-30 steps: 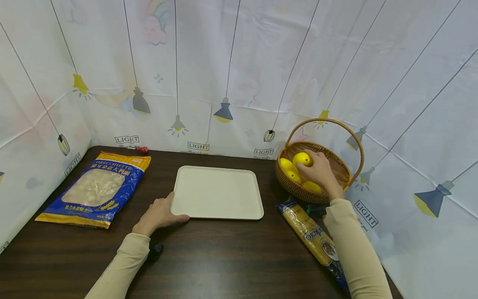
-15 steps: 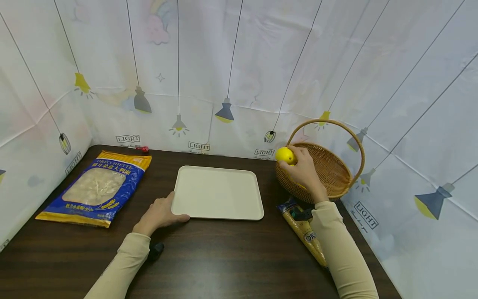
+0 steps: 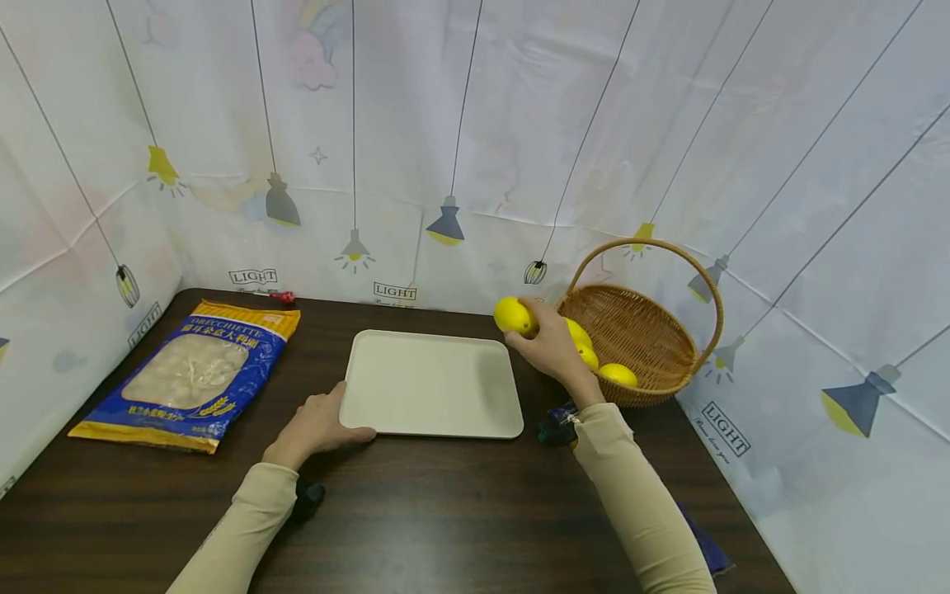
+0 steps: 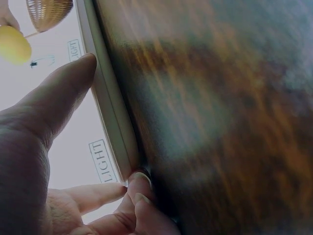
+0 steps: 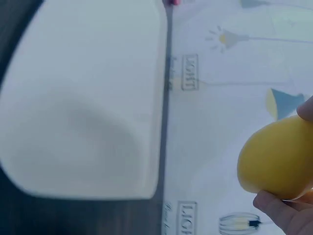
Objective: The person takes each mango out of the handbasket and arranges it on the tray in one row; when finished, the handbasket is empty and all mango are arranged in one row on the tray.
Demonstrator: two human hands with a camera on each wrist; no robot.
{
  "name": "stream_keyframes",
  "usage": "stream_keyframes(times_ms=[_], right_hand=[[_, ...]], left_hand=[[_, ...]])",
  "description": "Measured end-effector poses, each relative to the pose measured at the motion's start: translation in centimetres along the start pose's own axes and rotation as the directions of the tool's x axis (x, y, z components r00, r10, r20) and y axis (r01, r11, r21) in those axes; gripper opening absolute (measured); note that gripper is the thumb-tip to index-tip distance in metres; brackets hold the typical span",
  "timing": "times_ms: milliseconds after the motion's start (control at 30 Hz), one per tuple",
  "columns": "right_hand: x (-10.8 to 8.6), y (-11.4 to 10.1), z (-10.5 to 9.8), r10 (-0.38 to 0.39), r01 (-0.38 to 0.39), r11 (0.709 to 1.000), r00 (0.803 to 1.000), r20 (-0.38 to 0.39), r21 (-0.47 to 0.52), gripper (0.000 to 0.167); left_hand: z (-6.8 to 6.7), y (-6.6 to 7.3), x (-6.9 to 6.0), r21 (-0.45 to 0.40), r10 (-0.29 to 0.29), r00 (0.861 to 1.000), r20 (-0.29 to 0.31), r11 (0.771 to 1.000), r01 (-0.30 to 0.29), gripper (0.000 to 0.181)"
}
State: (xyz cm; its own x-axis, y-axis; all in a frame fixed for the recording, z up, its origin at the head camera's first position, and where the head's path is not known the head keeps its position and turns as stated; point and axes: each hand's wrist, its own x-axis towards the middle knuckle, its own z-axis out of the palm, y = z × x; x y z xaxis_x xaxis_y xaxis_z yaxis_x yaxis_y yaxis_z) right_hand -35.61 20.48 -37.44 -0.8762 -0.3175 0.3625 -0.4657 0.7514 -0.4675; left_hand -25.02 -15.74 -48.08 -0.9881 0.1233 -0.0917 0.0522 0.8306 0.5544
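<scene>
My right hand (image 3: 549, 340) holds a yellow lemon (image 3: 514, 317) in the air, just beyond the right back corner of a white rectangular tray (image 3: 432, 384). In the right wrist view, fingertips pinch the lemon (image 5: 276, 159) from two sides. My left hand (image 3: 317, 427) grips the tray's front left corner. In the left wrist view, its thumb (image 4: 61, 93) lies along the tray's edge while the other fingers bend at the corner. A wicker basket (image 3: 631, 330) with a tall handle stands to the right, with several lemons (image 3: 618, 375) inside, partly hidden by my right hand.
A blue and yellow bag of orecchiette (image 3: 189, 375) lies at the left of the dark wooden table (image 3: 445, 511). A pasta packet (image 3: 705, 540) is mostly covered by my right forearm. A small red object (image 3: 286, 297) sits at the back edge, before a printed curtain.
My right hand has lifted the lemon out of the basket and carried it left toward the tray. The left hand and tray have stayed put.
</scene>
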Motion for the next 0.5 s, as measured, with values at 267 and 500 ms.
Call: stream_keyframes(times_ms=[267, 500], right_hand=[[-0.1, -0.2, 4.8, 0.022, -0.025, 0.999, 0.996, 0.090, 0.025, 0.066], [-0.3, -0.7, 7.5, 0.034, -0.042, 0.997, 0.993, 0.114, 0.067, 0.066]], left_hand=[[0.0, -0.1, 0.0, -0.002, -0.008, 1.000, 0.003, 1.000, 0.008, 0.105], [0.1, -0.1, 0.0, -0.007, -0.006, 1.000, -0.005, 1.000, 0.006, 0.104]])
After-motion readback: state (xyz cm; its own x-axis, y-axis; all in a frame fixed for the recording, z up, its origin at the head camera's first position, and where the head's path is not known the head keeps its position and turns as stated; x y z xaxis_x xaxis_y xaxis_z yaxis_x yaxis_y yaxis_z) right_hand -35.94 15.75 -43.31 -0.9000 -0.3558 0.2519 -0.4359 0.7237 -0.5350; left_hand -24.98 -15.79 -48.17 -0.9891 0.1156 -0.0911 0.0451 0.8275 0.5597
